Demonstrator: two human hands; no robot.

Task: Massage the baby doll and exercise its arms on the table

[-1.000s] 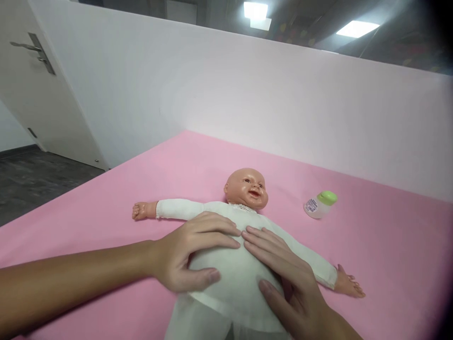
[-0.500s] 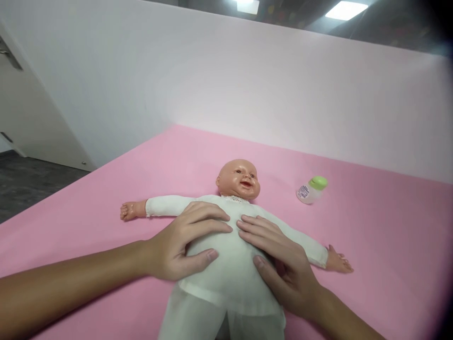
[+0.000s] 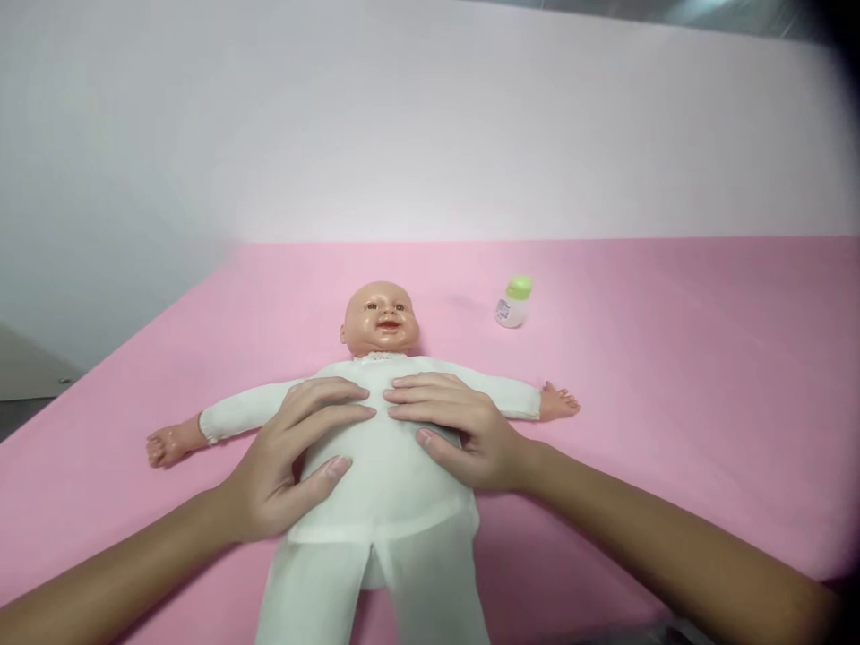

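Pink tabletop (image 3: 87, 466) lies beneath everything, and at the left the curled fist (image 3: 173, 443) of a white-clothed doll (image 3: 382, 488) rests beside my left hand (image 3: 286, 457), whose fingers are spread, unclenched and grasping nothing, laid along that side of its torso. On its back between my two hands the doll lies, head toward the pale wall (image 3: 430, 134) and legs toward me. My right hand (image 3: 467, 425) lies over the other side, fingers likewise loose, tips apart from the left ones; next come a green-capped bottle (image 3: 512, 311), upright beyond my reach, and the doll's outstretched open hand (image 3: 559, 403).
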